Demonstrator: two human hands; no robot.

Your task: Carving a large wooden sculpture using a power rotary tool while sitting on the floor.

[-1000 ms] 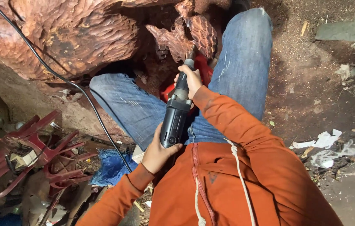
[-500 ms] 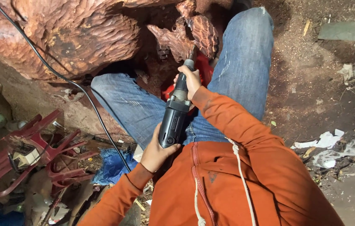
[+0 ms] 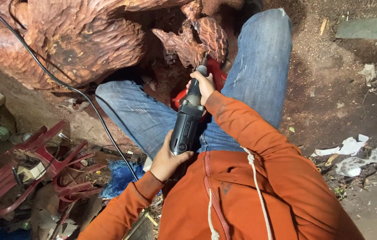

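Note:
I sit on the ground in blue jeans and an orange hooded top, looking down at a black hand-held rotary grinder (image 3: 187, 126). My left hand (image 3: 167, 159) grips its rear end. My right hand (image 3: 204, 85) wraps the narrow front neck. The tool's tip points up at a reddish carved wood piece (image 3: 193, 38) with scale-like texture, touching or very close to it. A much larger carved reddish wood mass (image 3: 73, 40) fills the top left. A red object (image 3: 215, 73) lies partly hidden under the tool, between my legs.
A black power cord (image 3: 68, 89) runs from the top left down past my left knee. A broken red plastic chair (image 3: 33, 164) and blue cloth (image 3: 119, 178) lie at left. Crumpled paper and plastic scraps (image 3: 353, 153) litter the dirt floor at right.
The view has shifted slightly. Both hands hold the grinder the same way, with its tip at the same carved piece.

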